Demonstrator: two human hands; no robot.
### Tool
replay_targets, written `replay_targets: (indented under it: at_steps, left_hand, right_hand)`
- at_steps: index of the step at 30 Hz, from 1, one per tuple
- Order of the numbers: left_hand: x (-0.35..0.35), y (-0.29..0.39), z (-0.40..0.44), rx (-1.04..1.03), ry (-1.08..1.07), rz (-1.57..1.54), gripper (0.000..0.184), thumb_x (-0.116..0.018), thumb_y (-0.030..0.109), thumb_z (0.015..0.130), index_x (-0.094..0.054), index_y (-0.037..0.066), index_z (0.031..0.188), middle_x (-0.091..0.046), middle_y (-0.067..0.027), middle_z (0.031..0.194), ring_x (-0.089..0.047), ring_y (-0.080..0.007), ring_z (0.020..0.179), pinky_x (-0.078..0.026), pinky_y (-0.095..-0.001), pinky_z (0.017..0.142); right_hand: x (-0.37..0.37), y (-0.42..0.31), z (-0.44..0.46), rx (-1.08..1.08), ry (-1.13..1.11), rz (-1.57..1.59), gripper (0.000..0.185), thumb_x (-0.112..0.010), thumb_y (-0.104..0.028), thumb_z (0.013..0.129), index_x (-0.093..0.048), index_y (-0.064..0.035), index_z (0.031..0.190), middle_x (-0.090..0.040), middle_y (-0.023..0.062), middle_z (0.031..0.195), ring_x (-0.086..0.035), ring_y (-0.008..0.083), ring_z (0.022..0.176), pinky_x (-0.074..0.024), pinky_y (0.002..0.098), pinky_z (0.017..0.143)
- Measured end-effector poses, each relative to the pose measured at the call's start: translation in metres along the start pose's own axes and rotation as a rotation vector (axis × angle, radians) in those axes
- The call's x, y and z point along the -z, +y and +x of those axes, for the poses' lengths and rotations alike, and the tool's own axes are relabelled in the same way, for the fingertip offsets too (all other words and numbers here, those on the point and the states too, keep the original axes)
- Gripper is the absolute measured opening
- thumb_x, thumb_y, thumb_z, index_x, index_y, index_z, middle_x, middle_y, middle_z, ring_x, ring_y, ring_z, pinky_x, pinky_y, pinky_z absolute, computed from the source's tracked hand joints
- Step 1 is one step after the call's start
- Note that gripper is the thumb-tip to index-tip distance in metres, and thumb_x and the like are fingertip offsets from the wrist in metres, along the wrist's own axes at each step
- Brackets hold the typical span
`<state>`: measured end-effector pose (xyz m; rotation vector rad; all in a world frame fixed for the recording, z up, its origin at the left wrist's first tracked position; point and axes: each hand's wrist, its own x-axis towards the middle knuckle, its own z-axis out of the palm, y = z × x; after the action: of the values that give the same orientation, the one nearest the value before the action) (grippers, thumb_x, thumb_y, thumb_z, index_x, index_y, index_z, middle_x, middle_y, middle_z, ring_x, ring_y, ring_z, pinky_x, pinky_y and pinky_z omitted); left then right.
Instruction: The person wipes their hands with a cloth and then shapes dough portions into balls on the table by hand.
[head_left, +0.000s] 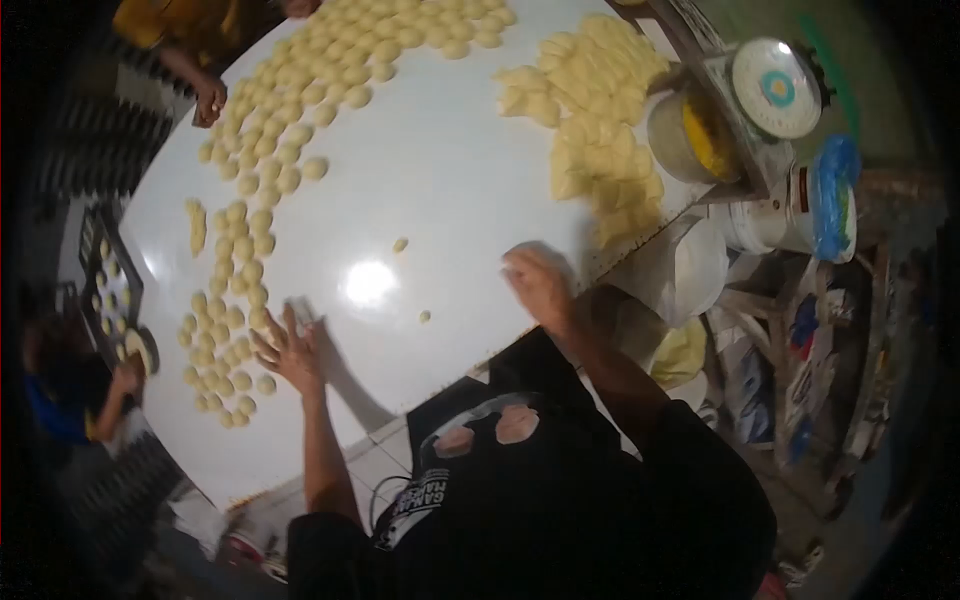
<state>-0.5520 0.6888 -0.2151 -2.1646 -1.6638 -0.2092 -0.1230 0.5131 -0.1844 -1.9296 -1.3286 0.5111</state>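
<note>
My left hand [290, 352] is open, fingers spread, at the right edge of a group of small round dough balls [223, 360] on the white table. Its fingertips are close to the nearest balls; I cannot tell whether they touch. My right hand [540, 288] is low over the table near its front edge, blurred, with the fingers seeming curled. Whatever may be under it is hidden. Two small dough bits, one [400, 245] farther back and one [425, 316] closer to me, lie between my hands. A large pile of cut dough pieces [600, 110] lies beyond my right hand.
Many more dough balls [350, 50] cover the far left of the white table [420, 150]. A metal pot [680, 135] and a scale [778, 88] stand at the right. Another person's hand [210, 100] rests at the far edge. A person at left is near a tray [112, 270].
</note>
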Motion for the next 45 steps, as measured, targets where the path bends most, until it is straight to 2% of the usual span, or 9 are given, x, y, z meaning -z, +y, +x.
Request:
replay_targets:
  at_steps: [7, 11, 20, 23, 26, 31, 36, 42, 45]
  left_hand:
    - [0.099, 0.325, 0.086, 0.061, -0.923, -1.358, 0.048, -0.063, 0.033, 0.113, -0.059, 0.006, 0.152, -0.079, -0.0191, 0.104, -0.075, -0.0202, 0.074, -0.061, -0.0349, 0.066]
    - [0.119, 0.366, 0.05, 0.69, -1.311, -1.589, 0.051, -0.06, 0.037, 0.114, -0.054, 0.007, 0.155, -0.072, -0.0126, 0.123, -0.073, -0.0172, 0.082, -0.059, -0.033, 0.062]
    - [0.102, 0.1, -0.103, 0.684, -0.632, -1.166, 0.045, -0.05, 0.027, 0.117, -0.059, 0.006, 0.155, -0.071, -0.0144, 0.129, -0.069, -0.0226, 0.112, -0.057, -0.0348, 0.092]
    - [0.079, 0.046, -0.153, 0.093, -0.507, -0.835, 0.052, -0.047, 0.034, 0.117, -0.051, 0.009, 0.163, -0.059, -0.0217, 0.155, -0.057, -0.0364, 0.141, -0.048, -0.0454, 0.113]
    - [0.04, 0.015, -0.161, -0.111, -0.57, -0.317, 0.064, -0.049, 0.042, 0.114, -0.042, 0.011, 0.169, -0.033, -0.0166, 0.179, -0.028, -0.0454, 0.161, -0.017, -0.0594, 0.13]
    - [0.002, 0.099, -0.045, 0.417, -0.18, -0.716, 0.056, -0.069, 0.033, 0.102, -0.057, 0.002, 0.147, -0.06, -0.0244, 0.14, -0.049, -0.0425, 0.136, -0.033, -0.0576, 0.117]
    - [0.007, 0.049, -0.147, -0.197, -0.288, -1.032, 0.035, -0.081, 0.023, 0.092, -0.07, 0.005, 0.12, -0.068, -0.0175, 0.121, -0.06, -0.0386, 0.115, -0.044, -0.0525, 0.101]
    - [0.007, 0.115, -0.054, 0.159, -0.217, -0.873, 0.024, -0.08, 0.023, 0.095, -0.062, 0.008, 0.089, -0.064, -0.0146, 0.092, -0.057, -0.0385, 0.088, -0.044, -0.0509, 0.082]
    - [0.018, 0.072, -0.108, -0.21, -0.199, -1.063, 0.017, -0.08, 0.014, 0.093, -0.065, 0.007, 0.094, -0.063, -0.0135, 0.093, -0.064, -0.0367, 0.1, -0.05, -0.0508, 0.092]
  right_hand:
    - [0.043, 0.13, 0.099, -0.129, 0.357, -0.443, 0.03, -0.077, -0.029, 0.098, -0.071, -0.0038, 0.113, -0.075, 0.0208, 0.103, -0.074, 0.0417, 0.09, -0.058, 0.0519, 0.08]
    - [0.003, 0.065, 0.07, -0.412, -0.429, -0.053, 0.02, -0.08, -0.013, 0.09, -0.074, -0.0025, 0.106, -0.076, 0.0205, 0.101, -0.073, 0.0425, 0.089, -0.0575, 0.0515, 0.085]
    - [0.056, 0.107, 0.138, 0.01, 0.364, -0.356, 0.04, -0.083, -0.03, 0.093, -0.065, 0.0025, 0.108, -0.068, 0.0244, 0.093, -0.067, 0.0469, 0.084, -0.0559, 0.0531, 0.076]
    - [0.005, 0.105, 0.109, -0.275, 0.098, -0.199, 0.026, -0.081, -0.024, 0.092, -0.068, -0.0039, 0.102, -0.07, 0.0184, 0.105, -0.068, 0.046, 0.101, -0.0549, 0.0548, 0.083]
    - [-0.007, 0.066, -0.019, 0.149, -0.322, -0.423, 0.026, -0.083, -0.031, 0.087, -0.071, -0.0089, 0.093, -0.07, 0.0137, 0.104, -0.068, 0.0355, 0.106, -0.0545, 0.0512, 0.087]
    - [-0.044, 0.035, 0.049, 0.319, -0.055, -0.384, 0.045, -0.088, -0.038, 0.083, -0.064, -0.0043, 0.102, -0.062, 0.0165, 0.108, -0.057, 0.0388, 0.101, -0.046, 0.0535, 0.084]
    - [-0.063, 0.064, -0.027, 0.655, -0.212, -0.244, 0.042, -0.088, -0.034, 0.083, -0.062, -0.0073, 0.103, -0.063, 0.0154, 0.105, -0.059, 0.0388, 0.097, -0.0455, 0.054, 0.085]
    - [-0.12, 0.018, 0.061, 0.071, 0.202, -0.262, 0.033, -0.089, -0.029, 0.084, -0.062, -0.0101, 0.086, -0.063, 0.0139, 0.098, -0.063, 0.0366, 0.095, -0.0462, 0.0545, 0.084]
    - [-0.085, 0.048, -0.003, 0.572, -0.123, -0.277, 0.037, -0.092, -0.034, 0.081, -0.065, -0.0109, 0.088, -0.063, 0.0112, 0.102, -0.061, 0.0358, 0.097, -0.0461, 0.0544, 0.085]
